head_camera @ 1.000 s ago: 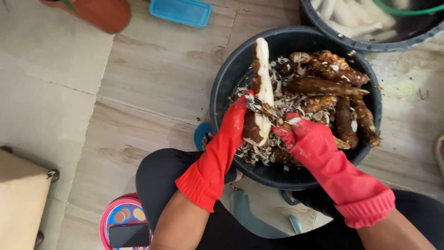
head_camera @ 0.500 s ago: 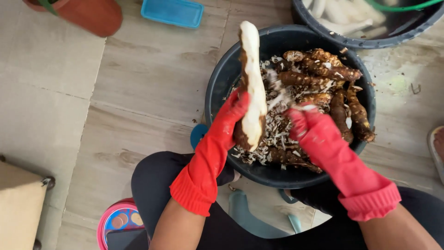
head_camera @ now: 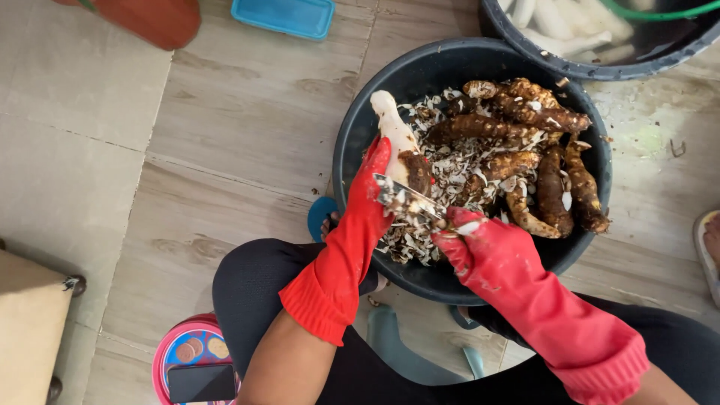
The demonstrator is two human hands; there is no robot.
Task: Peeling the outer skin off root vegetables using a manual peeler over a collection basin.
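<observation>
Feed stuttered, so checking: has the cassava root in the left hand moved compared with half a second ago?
Yes. The half-peeled cassava root has dropped: its tip, which stood above the dark basin's far rim, now lies inside the basin, and the right hand has the knife against it.

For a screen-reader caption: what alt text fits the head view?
Seen from above, a left hand in a red glove holds a half-peeled cassava root over a dark basin of unpeeled roots and peelings, while the gloved right hand sets a knife against it.
</observation>
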